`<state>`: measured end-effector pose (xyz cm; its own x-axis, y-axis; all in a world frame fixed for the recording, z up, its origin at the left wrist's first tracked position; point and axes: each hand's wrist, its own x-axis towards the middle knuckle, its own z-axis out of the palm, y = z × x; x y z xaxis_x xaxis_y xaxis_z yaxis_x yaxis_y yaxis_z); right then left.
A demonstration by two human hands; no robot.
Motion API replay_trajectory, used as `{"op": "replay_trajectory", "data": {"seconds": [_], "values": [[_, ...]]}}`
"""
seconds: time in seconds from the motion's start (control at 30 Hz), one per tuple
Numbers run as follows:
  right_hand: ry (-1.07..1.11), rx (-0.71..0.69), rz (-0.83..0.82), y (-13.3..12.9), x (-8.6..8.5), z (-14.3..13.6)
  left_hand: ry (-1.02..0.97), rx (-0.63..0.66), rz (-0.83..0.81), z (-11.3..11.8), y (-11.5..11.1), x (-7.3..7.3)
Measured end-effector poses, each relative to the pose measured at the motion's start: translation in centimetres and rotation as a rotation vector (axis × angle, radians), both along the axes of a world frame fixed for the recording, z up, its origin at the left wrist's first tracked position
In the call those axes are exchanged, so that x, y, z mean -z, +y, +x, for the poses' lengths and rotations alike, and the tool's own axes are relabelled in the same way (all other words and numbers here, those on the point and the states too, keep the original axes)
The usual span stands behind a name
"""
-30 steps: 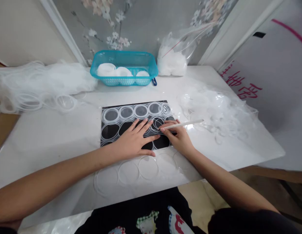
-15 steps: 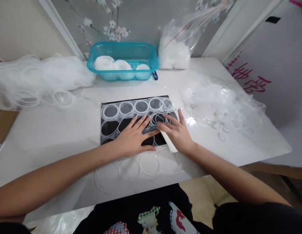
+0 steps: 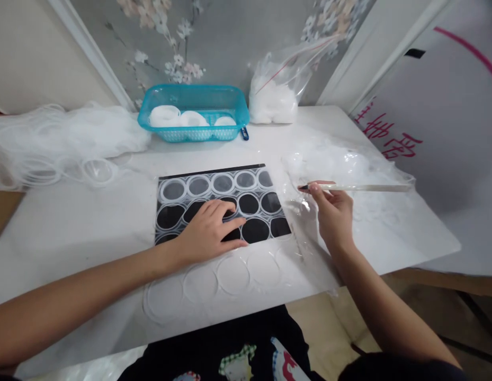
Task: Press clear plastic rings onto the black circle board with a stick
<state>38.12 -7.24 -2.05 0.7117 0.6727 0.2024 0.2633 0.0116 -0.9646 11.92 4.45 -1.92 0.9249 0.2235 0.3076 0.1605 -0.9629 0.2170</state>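
Observation:
A clear sheet with rows of cut circles lies over a black panel (image 3: 256, 230) at the middle of the white table. My left hand (image 3: 208, 227) rests on the sheet with its fingers apart and holds nothing. Right of the panel, my right hand (image 3: 336, 211) is raised and pinches a long, thin, pale stick-like tool (image 3: 373, 188) with a dark tip pointing left. Beneath that tool lies a crumpled heap of clear film scraps (image 3: 325, 159). The sheet's lower part, with more circle outlines (image 3: 233, 274), reaches toward the table's front edge.
A blue basket (image 3: 194, 135) with stacks of white rings stands at the back. Beside it are a small blue clip-like object (image 3: 244, 133) and a zip bag (image 3: 274, 103) of white pieces. A large pile of clear rings (image 3: 71, 137) covers the back left.
My right hand has lifted off the sheet and moved right, the long tool now held out sideways. The loose rings at the sheet's right part are gone. My left hand stays on the sheet.

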Motion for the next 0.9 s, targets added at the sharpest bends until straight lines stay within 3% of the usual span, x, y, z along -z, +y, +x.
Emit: {"op": "replay_trajectory", "data": {"seconds": [0.1, 0.2, 0.4, 0.6, 0.9], "values": [[0.113, -0.097, 0.029, 0.8, -0.1, -0.8, -0.013, -0.047, 0.031, 0.7, 0.2, -0.9], [0.066, -0.230, -0.005, 1.8, -0.3, -2.2, 0.125, 0.005, 0.034, 1.3, 0.7, -1.1], [-0.103, -0.535, -0.125, 2.2, 0.8, -4.8, 0.288, 0.112, -0.081, 0.3, 1.1, 0.3], [-0.239, -0.587, -0.147, 1.9, 1.4, -4.8, 0.249, 0.085, -0.116, -0.7, 0.4, 1.2], [-0.318, -0.627, -0.173, 1.9, 1.4, -4.8, 0.259, 0.045, -0.072, -0.3, 0.3, 0.9]]}}
